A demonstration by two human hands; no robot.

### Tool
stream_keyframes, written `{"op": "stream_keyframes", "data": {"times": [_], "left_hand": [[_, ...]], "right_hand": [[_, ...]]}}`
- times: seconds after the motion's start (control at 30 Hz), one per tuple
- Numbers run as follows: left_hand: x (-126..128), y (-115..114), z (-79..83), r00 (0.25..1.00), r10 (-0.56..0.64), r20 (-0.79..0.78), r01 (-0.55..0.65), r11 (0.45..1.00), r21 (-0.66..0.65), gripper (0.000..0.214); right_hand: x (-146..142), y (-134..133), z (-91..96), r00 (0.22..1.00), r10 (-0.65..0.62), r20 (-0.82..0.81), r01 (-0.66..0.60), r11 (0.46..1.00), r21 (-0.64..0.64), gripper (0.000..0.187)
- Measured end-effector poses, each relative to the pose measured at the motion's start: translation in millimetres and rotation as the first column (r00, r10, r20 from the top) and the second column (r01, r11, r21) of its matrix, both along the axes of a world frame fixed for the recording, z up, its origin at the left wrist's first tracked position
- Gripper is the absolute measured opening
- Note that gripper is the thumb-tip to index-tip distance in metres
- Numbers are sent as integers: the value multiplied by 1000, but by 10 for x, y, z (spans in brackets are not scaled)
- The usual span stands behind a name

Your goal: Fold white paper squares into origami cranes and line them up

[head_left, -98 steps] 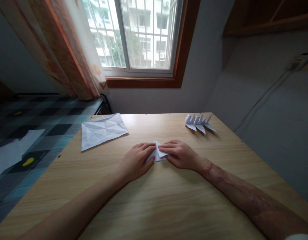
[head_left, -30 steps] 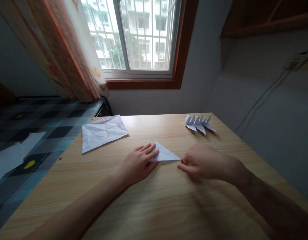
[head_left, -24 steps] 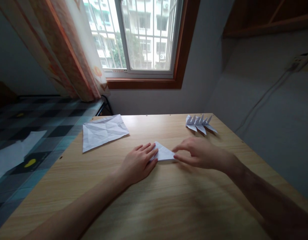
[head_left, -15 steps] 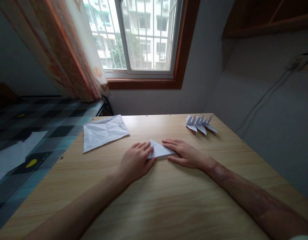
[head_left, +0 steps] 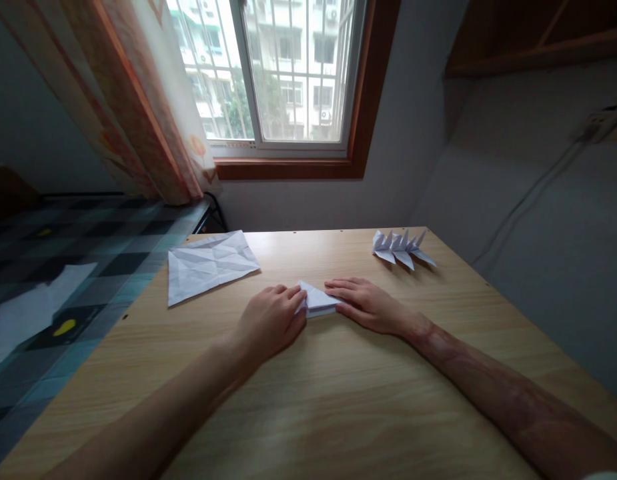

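Note:
A small folded white paper triangle (head_left: 317,298) lies on the wooden table (head_left: 338,407) between my hands. My left hand (head_left: 271,320) has its fingers curled on the paper's left edge, pinching and lifting it. My right hand (head_left: 365,305) lies flat with fingers stretched out, pressing down the paper's right part.
A creased, unfolded white sheet (head_left: 208,264) lies at the table's far left. A row of folded paper pieces (head_left: 401,247) sits at the far right corner. A bed with a checked cover (head_left: 63,267) stands left of the table, a window (head_left: 283,73) behind, a grey wall at right.
My right hand moved back from the paper's right tip onto the paper and lies flat. My left fingers, flat before, have curled on the left edge and fold it inward.

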State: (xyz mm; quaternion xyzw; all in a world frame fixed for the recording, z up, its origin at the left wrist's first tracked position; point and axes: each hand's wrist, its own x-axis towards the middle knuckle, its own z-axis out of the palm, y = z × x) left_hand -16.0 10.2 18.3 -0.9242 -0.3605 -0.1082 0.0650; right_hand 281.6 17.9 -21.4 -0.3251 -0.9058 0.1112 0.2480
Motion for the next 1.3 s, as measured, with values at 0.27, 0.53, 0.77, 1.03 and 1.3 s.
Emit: {"op": "stream_keyframes", "data": {"times": [0.27, 0.53, 0.77, 1.03, 1.3], "left_hand": [[100, -54, -102, 996, 83, -39, -80, 994, 72, 13], [77, -67, -104, 965, 133, 226, -155, 985, 81, 20], [161, -127, -86, 782, 260, 567, -159, 962, -222, 13], [-23, 138, -248, 865, 202, 460, -166, 979, -118, 12], [-205, 313, -219, 871, -82, 485, 214, 951, -223, 23]], "right_hand": [[-66, -27, -23, 999, -45, -29, 45, 999, -7, 42], [-272, -110, 4, 867, -275, -415, 103, 915, -391, 37], [-479, -250, -22, 864, -299, -405, 161, 926, -341, 24], [-285, -102, -154, 931, -264, -254, 245, 964, -105, 54], [-247, -114, -161, 976, -182, -117, 178, 983, -41, 52]]}}
